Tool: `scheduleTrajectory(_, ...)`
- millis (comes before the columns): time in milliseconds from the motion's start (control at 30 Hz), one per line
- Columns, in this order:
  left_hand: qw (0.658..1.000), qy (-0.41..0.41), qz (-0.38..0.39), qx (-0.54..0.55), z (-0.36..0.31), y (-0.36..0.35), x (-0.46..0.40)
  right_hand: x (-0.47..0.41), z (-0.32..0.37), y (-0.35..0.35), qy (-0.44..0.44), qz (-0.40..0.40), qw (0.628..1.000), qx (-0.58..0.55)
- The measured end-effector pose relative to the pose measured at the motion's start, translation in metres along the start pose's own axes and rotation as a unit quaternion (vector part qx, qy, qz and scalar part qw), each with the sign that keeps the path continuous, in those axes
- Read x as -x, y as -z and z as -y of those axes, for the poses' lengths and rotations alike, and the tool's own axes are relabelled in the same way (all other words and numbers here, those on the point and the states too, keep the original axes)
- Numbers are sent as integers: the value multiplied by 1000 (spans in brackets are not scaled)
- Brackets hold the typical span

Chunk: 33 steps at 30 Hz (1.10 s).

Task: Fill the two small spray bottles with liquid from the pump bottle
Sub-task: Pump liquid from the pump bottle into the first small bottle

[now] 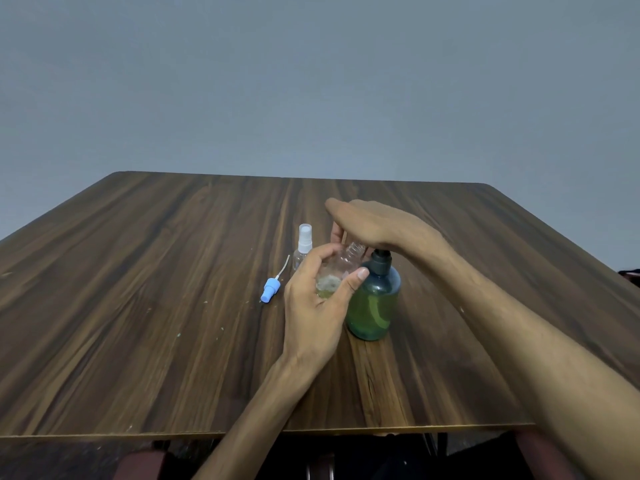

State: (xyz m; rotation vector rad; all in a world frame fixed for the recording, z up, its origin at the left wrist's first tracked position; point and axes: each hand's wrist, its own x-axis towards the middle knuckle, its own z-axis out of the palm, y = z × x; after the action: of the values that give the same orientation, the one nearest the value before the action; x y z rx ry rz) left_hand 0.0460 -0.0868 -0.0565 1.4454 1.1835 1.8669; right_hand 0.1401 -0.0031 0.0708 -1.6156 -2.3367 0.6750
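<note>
On the wooden table (173,306), head view, a green pump bottle (375,306) stands upright near the middle, slightly toward the near edge. Its body is translucent, with green liquid filling roughly the lower two thirds; the collar and pump are dark.

Right hand (377,223) lies palm-down over the pump head, fingers held straight and pointing left, pressing on the top. The pump head itself is hidden under the palm; only the dark collar shows below it. No fingers curl round anything that can be seen.

Left hand (318,306) grasps a small clear bottle (341,268), fingers and thumb wrapped round its lower half. This bottle is uncapped, tilted with its threaded neck up and to the right, under the right palm and just beside the pump collar. A little pale, foamy liquid sits at its bottom. It is held off the table, touching or nearly touching the pump bottle's shoulder; I cannot tell which.

Second small bottle (303,251) stands upright on the table just behind the left hand, clear, with a white spray top fitted.

Blue spray cap (269,289) lies on its side to the left of the left hand, its thin dip tube pointing away toward the far edge.

Grey wall (311,81) fills the background.
</note>
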Motion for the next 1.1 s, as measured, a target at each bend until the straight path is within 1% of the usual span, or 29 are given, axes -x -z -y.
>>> scheduleTrajectory(67,1000,2,-4,1,-1,0,0,-3,0,2,6,-5,1000,-6)
scheduleTrajectory(167,1000,3,-2,-6,-1,0,-1,0,-1,-2,-19,12,1000,2)
scheduleTrajectory(333,1000,-5,-4,-9,2,1,-1,0,0,2,6,-8,1000,-11)
scheduleTrajectory(433,1000,-3,-5,-9,1,-1,-1,1,-1,-3,-7,3,1000,3)
scheduleTrajectory(600,1000,-5,-3,-13,2,0,-1,1,1,2,10,-17,1000,-3)
scheduleTrajectory(733,1000,-7,-6,-19,1,-1,-1,0,0,-2,-2,3,1000,21)
scheduleTrajectory(867,1000,-4,-4,-15,3,0,-1,-2,0,2,10,-2,1000,-2)
scheduleTrajectory(967,1000,-4,-5,-15,1,0,-2,-1,-1,-1,-13,23,1000,-4)
scheduleTrajectory(1100,1000,-7,-4,-17,2,0,-2,0,1,2,-4,10,1000,-12)
